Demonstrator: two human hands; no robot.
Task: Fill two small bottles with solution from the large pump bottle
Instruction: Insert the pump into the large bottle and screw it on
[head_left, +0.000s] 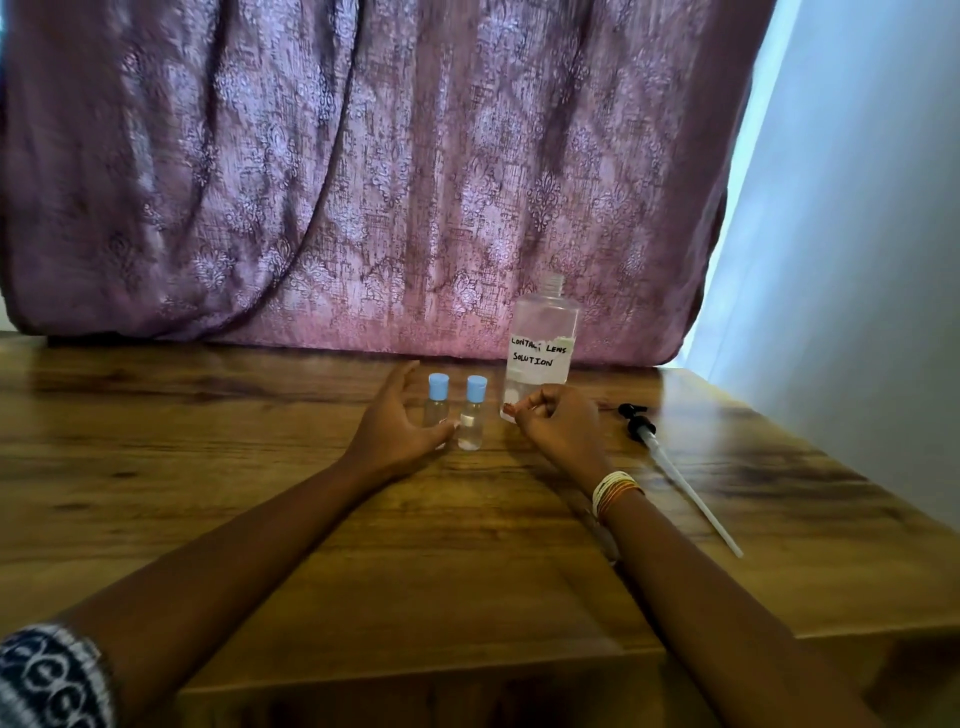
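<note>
Your left hand (395, 421) sits nearest the work, fingers spread wide and holding nothing, cupped just beside the two small clear plastic bottles with blue caps (455, 413), which stand upright, capped, directly to its right. Your right hand (558, 423) is loosely curled; whether it pinches anything, I cannot tell. Just behind it stands the large clear bottle labelled contact lens solution (542, 343), neck open. Its black pump with long white tube (675, 467) lies flat on the wooden table (260, 415) to the right.
</note>
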